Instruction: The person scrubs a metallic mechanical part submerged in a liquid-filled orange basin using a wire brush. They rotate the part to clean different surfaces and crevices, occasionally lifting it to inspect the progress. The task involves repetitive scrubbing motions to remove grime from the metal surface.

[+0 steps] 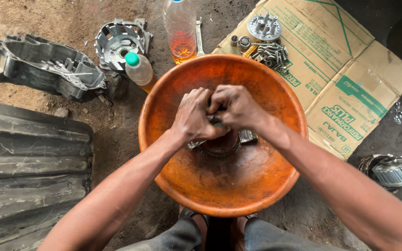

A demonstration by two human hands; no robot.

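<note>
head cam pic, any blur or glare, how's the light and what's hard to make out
Head view: soft, even daylight, no hard shadows; mild sheen on the orange bowl rim and clear bottle. Slight wide-angle bend at the edges. Focus is sharp on the left hand and right hand, but the small part they clasp is hidden; the top right corner goes dark.

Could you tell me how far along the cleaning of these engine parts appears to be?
Apparently midway. Bolts and small parts already lie on the cardboard. The left hand and right hand grip a small metal part together over the orange basin, where other pieces sit. The engine casing and cover wait on the ground.
</note>
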